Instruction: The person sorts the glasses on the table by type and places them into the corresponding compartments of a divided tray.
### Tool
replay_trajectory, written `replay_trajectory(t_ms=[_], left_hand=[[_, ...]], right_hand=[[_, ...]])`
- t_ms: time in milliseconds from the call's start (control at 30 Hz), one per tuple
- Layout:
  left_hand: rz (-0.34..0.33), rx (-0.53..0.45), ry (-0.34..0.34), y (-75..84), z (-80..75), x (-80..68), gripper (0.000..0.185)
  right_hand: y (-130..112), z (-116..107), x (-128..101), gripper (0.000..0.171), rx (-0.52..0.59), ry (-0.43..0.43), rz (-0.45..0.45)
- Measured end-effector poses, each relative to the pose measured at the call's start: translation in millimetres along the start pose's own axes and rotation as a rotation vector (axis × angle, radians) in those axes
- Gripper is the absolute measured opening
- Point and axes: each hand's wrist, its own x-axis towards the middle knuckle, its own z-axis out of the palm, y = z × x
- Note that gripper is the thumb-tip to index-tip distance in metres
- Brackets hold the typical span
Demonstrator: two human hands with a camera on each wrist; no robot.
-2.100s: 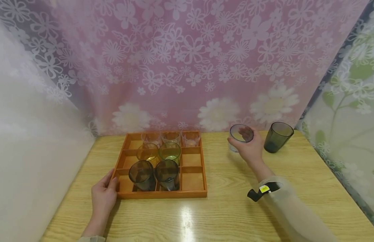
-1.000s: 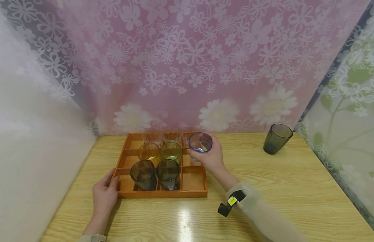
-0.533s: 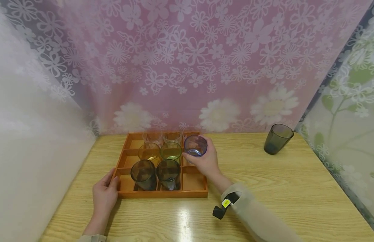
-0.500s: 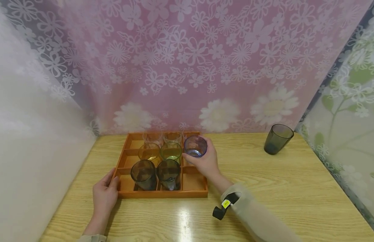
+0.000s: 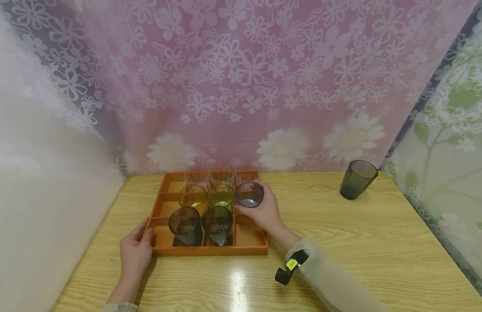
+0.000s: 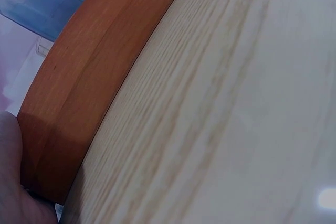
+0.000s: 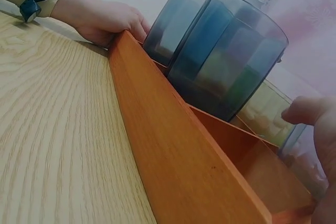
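Note:
My left hand point(image 5: 134, 251) grips the front left corner of a wooden compartment tray point(image 5: 209, 251), with the thumb over its side wall. The right hand point(image 5: 267, 210) holds a clear, blue-rimmed glass point(image 5: 249, 196), its thumb along the near side. That glass stands upright at the middle compartment of the right column. In the right wrist view the thumb point(image 7: 304, 111) shows beside a sliver of it. Two dark grey glasses point(image 5: 185, 226) stand in the front row. A yellow glass point(image 5: 192, 198) and a green glass point(image 5: 220, 197) are behind them, and several clear glasses point(image 5: 197, 178) fill the back row.
Another dark grey glass point(image 5: 357, 180) stands on the wooden table point(image 5: 322, 216) at the back right. A pink flowered curtain point(image 5: 225, 86) hangs right behind the tray. The tray's front right compartment point(image 5: 249, 232) and its left column show bare floors.
My right hand has carried the blue-rimmed glass leftward from beside the dark glass to the tray, then lowered it toward the middle right compartment. The left hand has stayed on the tray.

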Motion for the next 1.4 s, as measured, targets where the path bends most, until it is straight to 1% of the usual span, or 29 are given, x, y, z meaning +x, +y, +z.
replay_trajectory(t_ms=[167, 300, 467, 700, 933, 1067, 1200, 1300, 1400], left_hand=[[0.001, 0.007, 0.001, 0.7, -1.1, 0.6, 0.041], [0.003, 0.010, -0.007, 1.9, -2.0, -0.3, 0.042], [-0.002, 0.013, -0.009, 1.0, -1.8, -2.1, 0.042], [0.005, 0.019, -0.001, -0.7, -1.3, -2.0, 0.042], [0.006, 0.021, -0.005, 2.1, -0.2, -3.3, 0.042], [0.011, 0.021, -0.006, 2.5, -0.3, -3.2, 0.042], [0.022, 0.027, 0.000, -0.2, 0.5, -2.2, 0.041], [0.028, 0.027, 0.003, -2.0, 0.5, -1.7, 0.041], [0.029, 0.024, 0.002, -2.2, 0.3, -1.6, 0.041]], right_hand=[[-1.9, -2.1, -0.2, 0.097, -0.042, -0.024, 0.024], [-3.5, -3.6, -0.7, 0.098, -0.055, -0.034, 0.031], [-5.0, -5.9, -3.3, 0.098, -0.041, -0.037, 0.048], [-6.8, -11.3, -4.6, 0.099, 0.022, -0.028, 0.052], [-10.2, -20.5, -8.0, 0.100, 0.009, -0.026, 0.054], [-11.6, -32.6, -12.8, 0.099, 0.014, -0.026, 0.058], [-7.1, -51.9, -17.5, 0.096, 0.017, -0.013, 0.040], [-3.1, -68.0, -18.9, 0.093, 0.025, 0.012, 0.026], [-0.1, -84.0, -19.2, 0.093, 0.030, 0.042, 0.033]])
